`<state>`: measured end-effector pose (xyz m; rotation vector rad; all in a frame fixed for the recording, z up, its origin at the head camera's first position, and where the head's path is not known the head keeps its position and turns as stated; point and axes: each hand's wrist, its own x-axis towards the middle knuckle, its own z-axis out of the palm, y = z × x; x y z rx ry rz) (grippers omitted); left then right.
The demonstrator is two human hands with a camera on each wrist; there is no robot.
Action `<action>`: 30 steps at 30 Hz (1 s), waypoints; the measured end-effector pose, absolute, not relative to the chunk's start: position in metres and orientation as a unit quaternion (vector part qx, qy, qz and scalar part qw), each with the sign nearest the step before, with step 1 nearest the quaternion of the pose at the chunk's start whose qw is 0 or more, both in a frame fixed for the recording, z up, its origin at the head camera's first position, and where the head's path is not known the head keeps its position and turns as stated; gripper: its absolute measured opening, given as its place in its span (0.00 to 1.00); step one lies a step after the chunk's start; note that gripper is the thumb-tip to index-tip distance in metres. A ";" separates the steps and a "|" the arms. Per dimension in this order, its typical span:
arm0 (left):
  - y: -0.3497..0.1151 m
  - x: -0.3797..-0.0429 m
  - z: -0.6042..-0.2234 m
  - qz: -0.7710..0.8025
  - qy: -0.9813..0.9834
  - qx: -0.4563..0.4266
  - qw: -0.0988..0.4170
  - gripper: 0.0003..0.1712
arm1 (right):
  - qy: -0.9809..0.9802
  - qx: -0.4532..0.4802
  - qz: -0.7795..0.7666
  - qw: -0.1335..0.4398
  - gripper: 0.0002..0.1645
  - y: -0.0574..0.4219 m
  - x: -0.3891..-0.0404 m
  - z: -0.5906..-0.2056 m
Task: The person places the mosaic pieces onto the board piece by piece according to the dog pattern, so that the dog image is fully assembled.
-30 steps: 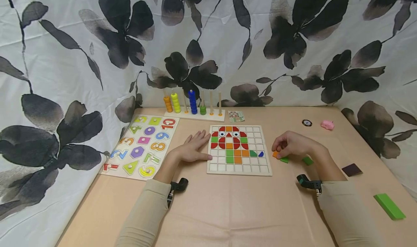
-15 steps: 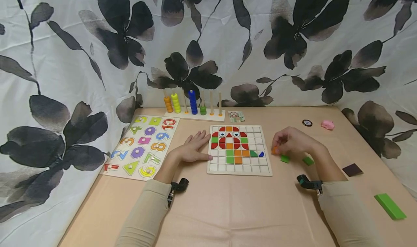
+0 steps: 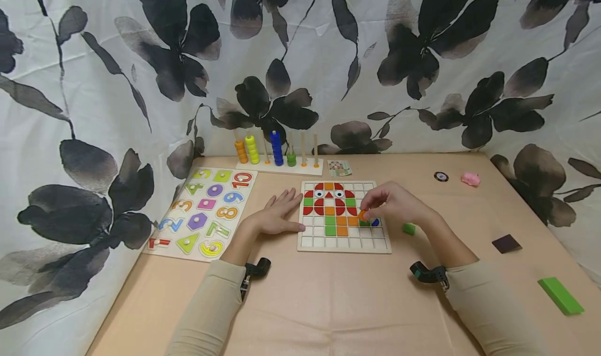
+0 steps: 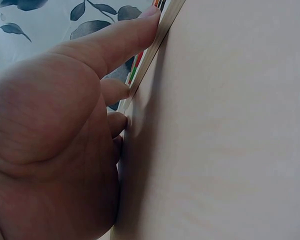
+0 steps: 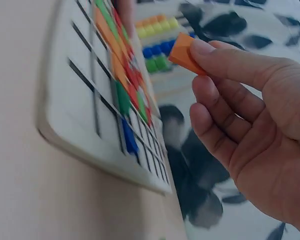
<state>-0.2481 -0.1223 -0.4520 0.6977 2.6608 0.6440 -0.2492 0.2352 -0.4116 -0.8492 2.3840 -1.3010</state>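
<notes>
A white gridded board (image 3: 312, 242) lies on the table, with red, green and orange tiles and two eye-like tiles on its upper part. My left hand (image 3: 273, 217) touches the board's left edge, fingers extended and thumb on the lower corner side. Above the board's right half, my right hand (image 3: 398, 203) pinches a small orange tile (image 5: 183, 52) between thumb and fingertips. Under it a green rounded tile is partly hidden, beside a blue tile (image 3: 375, 222). One loose green tile (image 3: 409, 228) lies right of the board, below the right wrist.
A number puzzle board (image 3: 197, 236) lies at left. Behind stands a peg counter (image 3: 300, 170) with coloured beads, beside a small card (image 3: 339, 168). At right are a round black disc (image 3: 441, 176), a pink figure (image 3: 470, 179), a dark square (image 3: 506, 244) and a green block (image 3: 561, 295).
My right hand has picked the orange tile up from beside the board and carried it left, over the grid. The left hand has stayed at the board's edge.
</notes>
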 end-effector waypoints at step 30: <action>-0.122 -0.249 -0.453 0.229 0.930 0.239 0.160 0.56 | 0.870 -0.349 -0.327 0.122 0.10 0.216 -0.245 -0.424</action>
